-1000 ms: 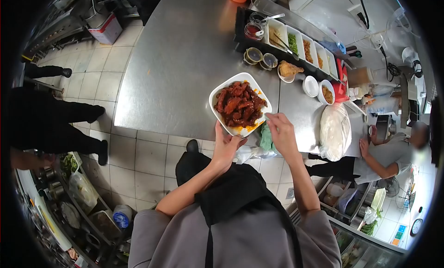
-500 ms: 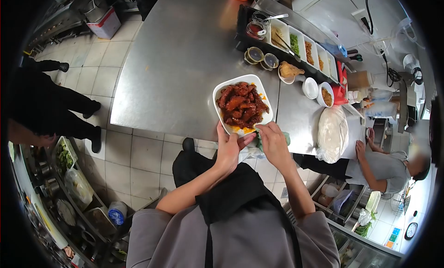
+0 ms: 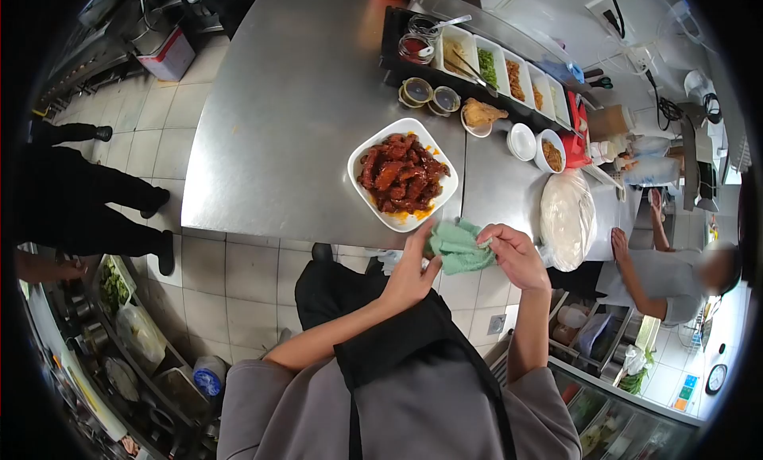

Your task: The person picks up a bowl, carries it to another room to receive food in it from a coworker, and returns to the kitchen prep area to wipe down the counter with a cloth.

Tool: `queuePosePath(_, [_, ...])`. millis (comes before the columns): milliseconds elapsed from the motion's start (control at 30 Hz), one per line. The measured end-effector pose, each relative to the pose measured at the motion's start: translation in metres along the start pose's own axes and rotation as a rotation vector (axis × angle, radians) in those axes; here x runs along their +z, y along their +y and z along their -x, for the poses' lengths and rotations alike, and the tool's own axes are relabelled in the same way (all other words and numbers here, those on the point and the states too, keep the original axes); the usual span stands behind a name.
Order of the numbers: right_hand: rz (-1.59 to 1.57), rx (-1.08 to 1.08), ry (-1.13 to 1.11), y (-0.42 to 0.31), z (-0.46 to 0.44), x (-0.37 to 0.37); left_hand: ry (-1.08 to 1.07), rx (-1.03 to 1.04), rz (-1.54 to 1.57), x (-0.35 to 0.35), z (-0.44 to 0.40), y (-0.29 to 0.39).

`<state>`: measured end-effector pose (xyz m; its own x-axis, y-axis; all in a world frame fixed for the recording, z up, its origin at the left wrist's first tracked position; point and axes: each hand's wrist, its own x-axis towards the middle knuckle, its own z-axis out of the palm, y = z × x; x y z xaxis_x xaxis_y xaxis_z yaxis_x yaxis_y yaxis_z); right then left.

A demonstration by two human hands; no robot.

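A green cloth [image 3: 461, 247] is bunched between my hands, just off the front edge of the steel table. My right hand [image 3: 520, 259] pinches its right side between thumb and fingers. At its left side is my left hand [image 3: 411, 271], with thumb and fingers closing around the cloth's edge. Just beyond my left fingertips, a white square bowl [image 3: 358, 174] rests near the table edge. Glossy red-brown sauced meat pieces [image 3: 401, 174] fill it, and orange sauce is smeared along its near inside wall.
The steel table [image 3: 278, 118] carries a topping rack [image 3: 509, 75], two dark sauce cups [image 3: 429, 94], a small bowl with a fried piece [image 3: 481, 114], white lids [image 3: 521, 142] and a plastic-wrapped bundle [image 3: 567, 220]. One person [image 3: 652, 273] stands at right, another [image 3: 87, 186] at left.
Both hands have come off the white bowl, which now rests on the table. The green cloth, partly hidden before beneath my right hand, is now up between both hands.
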<state>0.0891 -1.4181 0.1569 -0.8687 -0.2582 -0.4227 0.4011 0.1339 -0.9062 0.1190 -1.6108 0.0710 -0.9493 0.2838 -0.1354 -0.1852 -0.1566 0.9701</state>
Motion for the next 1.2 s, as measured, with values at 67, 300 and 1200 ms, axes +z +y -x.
queuePosePath(67, [0.258, -0.102, 0.011, -0.016, 0.005, -0.002, -0.024, 0.173, -0.335, 0.0, -0.009, -0.006])
queuePosePath(300, [0.641, -0.273, 0.245, -0.001, 0.003, 0.035, -0.175, -0.074, 0.36, 0.024, -0.015, -0.015])
queuePosePath(1200, [1.163, -0.488, 0.137, 0.004, -0.055, 0.054, 0.168, -0.269, 0.616, -0.037, -0.022, -0.001])
